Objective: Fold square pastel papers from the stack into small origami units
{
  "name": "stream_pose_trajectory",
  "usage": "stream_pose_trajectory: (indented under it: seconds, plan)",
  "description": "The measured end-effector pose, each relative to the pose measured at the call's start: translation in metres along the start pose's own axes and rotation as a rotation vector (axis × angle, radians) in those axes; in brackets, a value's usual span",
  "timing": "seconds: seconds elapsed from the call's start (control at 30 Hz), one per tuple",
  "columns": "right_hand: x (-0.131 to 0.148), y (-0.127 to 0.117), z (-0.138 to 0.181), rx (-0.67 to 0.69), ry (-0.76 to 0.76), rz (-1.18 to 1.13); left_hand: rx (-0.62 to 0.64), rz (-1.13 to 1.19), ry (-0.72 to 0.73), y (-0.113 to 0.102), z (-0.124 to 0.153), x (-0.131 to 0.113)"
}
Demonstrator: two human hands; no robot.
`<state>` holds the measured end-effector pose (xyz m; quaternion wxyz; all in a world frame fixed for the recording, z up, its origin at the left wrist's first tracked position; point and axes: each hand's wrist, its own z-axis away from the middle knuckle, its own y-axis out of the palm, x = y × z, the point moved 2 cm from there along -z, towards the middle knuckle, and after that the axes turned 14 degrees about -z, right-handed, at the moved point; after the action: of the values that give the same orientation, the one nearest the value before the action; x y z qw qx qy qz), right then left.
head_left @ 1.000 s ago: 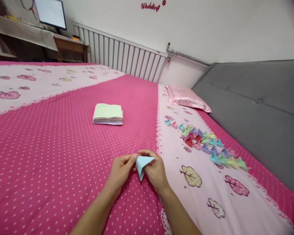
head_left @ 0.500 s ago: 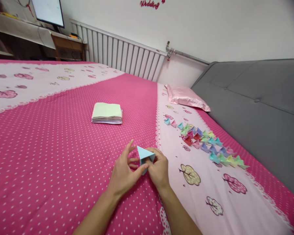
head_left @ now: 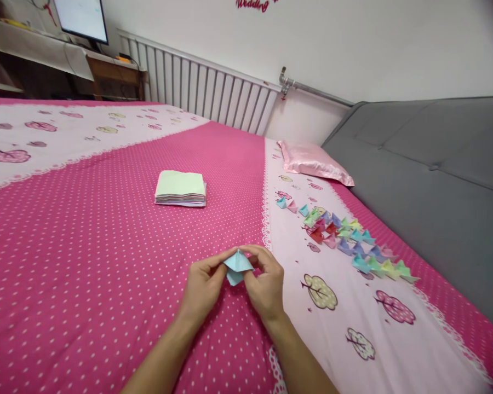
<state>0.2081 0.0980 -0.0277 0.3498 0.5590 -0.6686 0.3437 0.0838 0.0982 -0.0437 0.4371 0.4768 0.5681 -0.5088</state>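
A folded light-blue paper [head_left: 237, 264] is held between both hands above the pink dotted bedspread [head_left: 119, 262]. My left hand [head_left: 203, 284] pinches its left side between thumb and fingers. On the opposite side my right hand [head_left: 266, 279] grips it the same way, index finger near the top point. The paper has a peaked top and a lower flap hanging beneath. Several small folded paper boats [head_left: 345, 235] in many colours stand in rows to the right. A stack of square coloured paper [head_left: 181, 189], pale green on top, lies farther off to the left.
A pink satin pillow [head_left: 312, 163] lies near the grey padded headboard [head_left: 431, 202] on the right. Behind the bed are a white radiator [head_left: 201, 82] and a desk with a monitor [head_left: 81, 21].
My left hand's spread fingers have closed on the blue paper's left side. The paper has turned and been flattened into a peaked shape, with my right hand still on it.
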Motion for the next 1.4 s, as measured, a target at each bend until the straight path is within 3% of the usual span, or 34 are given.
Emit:
stream_pose_trajectory:
  seconds: [0.2,0.33,0.6,0.83,1.0,1.17,1.4]
  plan:
    - [-0.005,0.001,-0.001,0.012,0.138,-0.211,0.028,0.255,-0.211,-0.001,-0.001,-0.007]
    - [-0.009,0.0,-0.003,0.018,0.24,-0.369,0.079,0.405,-0.266,-0.001,-0.001,-0.007]
    - [-0.008,-0.004,-0.004,0.072,0.263,-0.34,0.067,0.377,-0.223,-0.006,0.0,-0.008]
    - [-0.013,0.0,-0.003,0.042,0.317,-0.234,0.059,0.366,-0.224,-0.002,-0.001,-0.01]
    - [-0.012,0.0,-0.003,0.005,0.352,-0.36,0.081,0.34,-0.158,-0.001,-0.002,-0.008]
    - [-0.013,0.0,-0.004,0.067,0.463,-0.463,0.152,0.318,-0.117,0.001,-0.001,-0.006]
    - [-0.013,-0.001,-0.005,0.093,0.502,-0.459,0.197,0.293,-0.13,0.002,0.0,-0.007]
